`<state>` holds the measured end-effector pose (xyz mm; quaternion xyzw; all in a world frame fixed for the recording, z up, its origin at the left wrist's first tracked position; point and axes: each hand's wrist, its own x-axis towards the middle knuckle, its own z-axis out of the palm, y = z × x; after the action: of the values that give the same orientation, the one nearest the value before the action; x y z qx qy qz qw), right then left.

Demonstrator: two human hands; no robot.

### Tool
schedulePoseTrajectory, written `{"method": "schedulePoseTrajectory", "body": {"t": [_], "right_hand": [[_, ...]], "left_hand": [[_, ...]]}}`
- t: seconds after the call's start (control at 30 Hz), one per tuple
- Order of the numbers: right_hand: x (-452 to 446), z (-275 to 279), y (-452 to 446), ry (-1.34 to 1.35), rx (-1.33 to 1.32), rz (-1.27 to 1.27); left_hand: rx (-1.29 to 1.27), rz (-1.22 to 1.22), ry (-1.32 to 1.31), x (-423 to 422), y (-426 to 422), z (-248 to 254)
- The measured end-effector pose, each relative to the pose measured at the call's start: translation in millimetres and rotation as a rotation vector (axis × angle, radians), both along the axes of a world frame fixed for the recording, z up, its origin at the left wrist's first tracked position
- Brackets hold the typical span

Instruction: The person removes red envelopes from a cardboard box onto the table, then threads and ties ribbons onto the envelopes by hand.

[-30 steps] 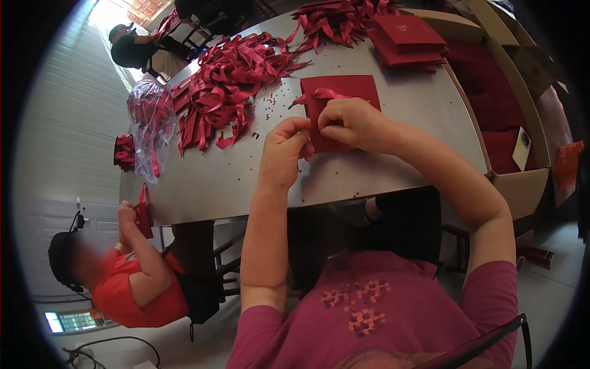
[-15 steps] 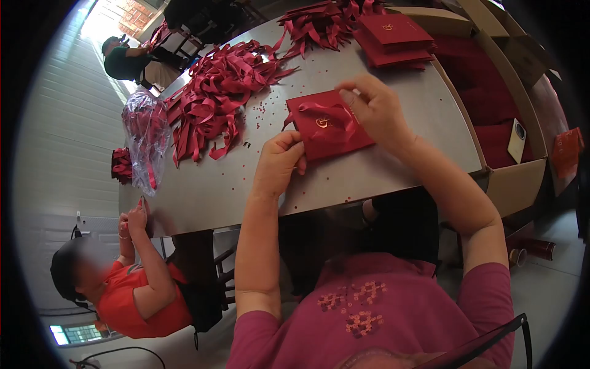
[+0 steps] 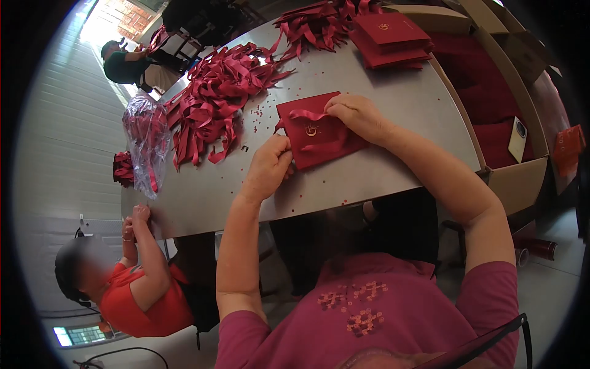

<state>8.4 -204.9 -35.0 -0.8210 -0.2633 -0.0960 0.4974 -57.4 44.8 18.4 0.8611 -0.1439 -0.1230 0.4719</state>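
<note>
A flat red paper bag (image 3: 338, 145) with a gold logo lies tilted on the metal table in front of me. A red ribbon (image 3: 305, 114) loops across its face. My right hand (image 3: 357, 117) is closed at the bag's upper right, pinching the ribbon between thumb and fingers. At the left edge, my left hand (image 3: 268, 167) is closed on the bag with curled fingers; whether ribbon is also in its grip is hidden.
Beyond lie a heap of red ribbons (image 3: 212, 92), a plastic-wrapped bundle (image 3: 146, 132) and stacked red bags (image 3: 393, 37). An open carton (image 3: 516, 178) with a phone (image 3: 517, 140) stands right. A person in red (image 3: 147, 301) works at left; another sits farther back.
My right hand has moved left and slightly down, drawing the ribbon across the bag's face. The bag and my left hand have shifted a little left. The person in red has lowered both hands slightly.
</note>
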Motion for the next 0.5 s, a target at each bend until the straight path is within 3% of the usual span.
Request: {"method": "schedulePoseTrajectory", "body": {"t": [0.03, 0.1, 0.2, 0.33, 0.4, 0.43, 0.5], "right_hand": [[-2, 12, 0, 0.003, 0.002, -0.003], [-5, 32, 1, 0.401, -0.152, 0.033], [8, 28, 1, 0.562, 0.015, 0.128], [14, 32, 10, 0.560, 0.063, 0.085], [14, 33, 15, 0.261, -0.225, -0.067], [13, 28, 18, 0.263, -0.228, -0.064], [10, 20, 27, -0.146, -0.294, -0.388]], "left_hand": [[0.002, -0.003, 0.003, 0, 0, -1], [-0.039, 0.010, 0.017, 1, -1, -2], [-0.032, 0.023, 0.025, 1, -1, -3], [-0.057, 0.024, 0.013, 1, 2, -7], [-0.019, 0.034, 0.030, 0, 2, -7], [-0.022, 0.037, 0.032, 0, 2, -7], [-0.054, 0.055, 0.048, -1, 2, -8]]}}
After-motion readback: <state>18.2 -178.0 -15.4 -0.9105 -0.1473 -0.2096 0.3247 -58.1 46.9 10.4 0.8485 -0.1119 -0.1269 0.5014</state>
